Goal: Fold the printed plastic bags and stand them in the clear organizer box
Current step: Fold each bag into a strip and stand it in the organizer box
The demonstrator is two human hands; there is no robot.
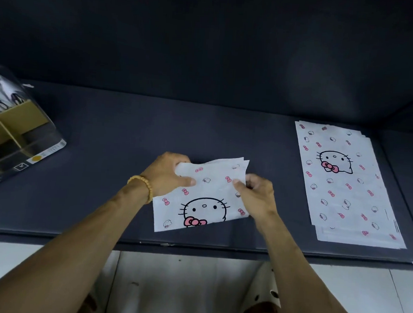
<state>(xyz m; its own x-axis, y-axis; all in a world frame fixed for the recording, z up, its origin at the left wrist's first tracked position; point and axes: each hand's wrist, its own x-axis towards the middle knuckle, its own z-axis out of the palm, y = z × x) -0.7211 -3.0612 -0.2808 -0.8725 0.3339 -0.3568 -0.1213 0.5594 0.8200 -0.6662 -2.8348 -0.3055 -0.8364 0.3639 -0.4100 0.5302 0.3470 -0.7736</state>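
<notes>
A white plastic bag point(205, 197) printed with a cat face and pink bows lies folded over on the dark table, in the middle near the front edge. My left hand point(168, 174) pinches its upper left corner, thumb on top. My right hand point(256, 195) pinches its right edge, lifting the far part slightly. A stack of flat printed bags point(344, 184) lies to the right. The clear organizer box point(16, 130) sits at the far left, tilted, with tan cardboard dividers and some folded bags inside.
The dark table point(103, 174) has a dark back wall behind it and a side wall at the right. Its front edge runs across the lower view, with a pale floor and my legs below. A yellow bead bracelet point(142, 185) is on my left wrist.
</notes>
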